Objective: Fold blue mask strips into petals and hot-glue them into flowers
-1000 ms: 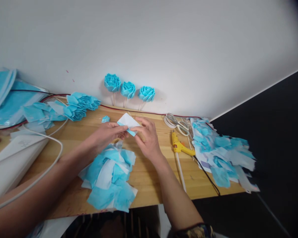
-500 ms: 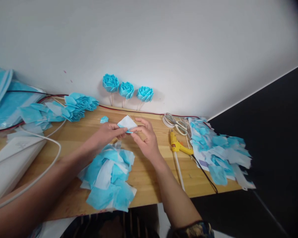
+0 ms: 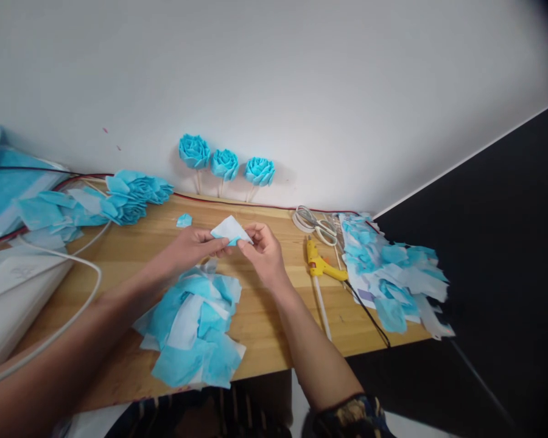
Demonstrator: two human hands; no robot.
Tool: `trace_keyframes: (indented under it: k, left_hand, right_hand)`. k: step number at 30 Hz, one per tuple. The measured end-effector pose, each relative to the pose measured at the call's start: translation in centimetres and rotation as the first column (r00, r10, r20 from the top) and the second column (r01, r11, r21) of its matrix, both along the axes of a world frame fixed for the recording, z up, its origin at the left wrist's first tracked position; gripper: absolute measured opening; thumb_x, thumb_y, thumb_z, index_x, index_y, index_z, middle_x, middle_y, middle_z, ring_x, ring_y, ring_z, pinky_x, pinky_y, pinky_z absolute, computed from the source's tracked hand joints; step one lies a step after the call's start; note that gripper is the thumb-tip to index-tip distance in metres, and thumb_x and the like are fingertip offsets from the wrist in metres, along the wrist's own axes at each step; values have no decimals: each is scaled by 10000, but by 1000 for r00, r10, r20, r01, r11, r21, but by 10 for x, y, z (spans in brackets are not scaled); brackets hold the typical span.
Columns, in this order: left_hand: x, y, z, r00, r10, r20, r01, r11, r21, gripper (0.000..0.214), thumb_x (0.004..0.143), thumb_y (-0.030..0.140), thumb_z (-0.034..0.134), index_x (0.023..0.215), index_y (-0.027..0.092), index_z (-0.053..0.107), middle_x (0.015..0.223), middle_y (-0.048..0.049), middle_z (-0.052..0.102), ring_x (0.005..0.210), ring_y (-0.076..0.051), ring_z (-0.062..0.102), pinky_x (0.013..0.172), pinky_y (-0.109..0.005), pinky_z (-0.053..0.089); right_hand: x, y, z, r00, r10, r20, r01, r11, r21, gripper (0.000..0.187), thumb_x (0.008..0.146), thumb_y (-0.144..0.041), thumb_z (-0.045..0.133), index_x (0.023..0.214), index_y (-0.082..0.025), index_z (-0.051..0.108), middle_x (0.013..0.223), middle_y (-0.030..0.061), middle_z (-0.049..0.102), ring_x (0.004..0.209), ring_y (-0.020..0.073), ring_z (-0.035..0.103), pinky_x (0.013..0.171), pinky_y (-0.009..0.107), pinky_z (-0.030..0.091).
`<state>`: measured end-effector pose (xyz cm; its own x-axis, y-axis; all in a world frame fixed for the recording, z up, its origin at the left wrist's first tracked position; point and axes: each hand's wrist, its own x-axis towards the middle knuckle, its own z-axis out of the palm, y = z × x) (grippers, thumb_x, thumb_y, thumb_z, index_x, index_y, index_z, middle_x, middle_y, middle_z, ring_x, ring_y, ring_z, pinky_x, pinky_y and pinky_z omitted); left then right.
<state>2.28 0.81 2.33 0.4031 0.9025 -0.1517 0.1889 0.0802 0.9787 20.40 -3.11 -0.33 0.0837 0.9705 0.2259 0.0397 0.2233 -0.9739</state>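
Between my two hands is a small piece of thin fabric [image 3: 231, 227], white on the side facing me, with a blue strip folded up along its lower edge. My left hand [image 3: 201, 243] pinches its left corner, thumb in front. On the right corner, my right hand [image 3: 263, 248] grips with thumb and fingertips. A pile of blue and white fabric pieces [image 3: 196, 334] lies on the wooden table just below my hands. One small folded blue piece [image 3: 184, 220] rests beyond my left hand.
Three blue fabric roses [image 3: 224, 164] on sticks stand against the wall. To the right are a yellow glue gun [image 3: 319, 261], scissors [image 3: 322, 228] and more fabric scraps [image 3: 393, 274]. More blue flowers [image 3: 132, 194] and a white cable [image 3: 95, 280] lie at left.
My right thumb and fingers have closed onto the right corner of the fabric piece, where they were looser before. The view has shifted slightly to the right.
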Motion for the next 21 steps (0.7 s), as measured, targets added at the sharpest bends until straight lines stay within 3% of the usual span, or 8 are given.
trace_keyframes:
  k: [3,7,12,15,18,21]
  left_hand:
    - [0,2,-1,998,-1,-58,4,999,51,312,689,484,731,580,192,743,632,-72,723,597,-203,606,560,-281,419]
    - [0,2,-3,998,-9,-62,12,998,59,314,685,484,765,628,177,735,597,-42,681,563,-181,574,537,-269,395]
    - [-1,-2,-3,999,19,-40,-17,998,58,294,649,450,769,593,171,696,560,-16,616,525,-150,497,508,-256,338]
    - [1,-2,-1,995,12,-98,-1,995,104,276,667,412,738,544,180,655,501,13,538,487,-132,437,491,-253,289]
    - [5,0,8,986,9,-164,21,983,182,274,711,384,696,527,192,631,475,27,498,484,-137,425,492,-255,265]
    - [2,-14,27,987,33,-156,17,950,311,197,750,389,686,676,211,728,631,-16,657,617,-208,567,583,-280,379]
  right_hand:
    - [-1,0,1,999,37,-32,-37,999,1,453,769,-291,730,1206,-241,622,844,-23,659,786,134,605,744,257,488]
    - [0,0,0,999,41,-35,-42,999,-21,367,764,-317,733,1119,-228,699,1048,26,725,962,174,655,891,303,504]
    - [0,-1,-3,999,44,-9,-44,998,-51,325,767,-357,731,1069,-238,726,1046,18,744,938,185,668,881,310,511]
    - [0,-2,0,996,84,23,-82,995,-56,258,773,-363,727,995,-231,726,936,2,727,842,167,641,811,292,497]
    - [1,-2,3,995,77,67,-73,995,-66,179,783,-382,709,792,-206,677,726,-29,624,677,125,540,670,252,438]
    - [3,0,3,1000,-3,28,5,996,-88,226,776,-396,690,691,-204,605,640,-47,530,621,109,462,618,236,393]
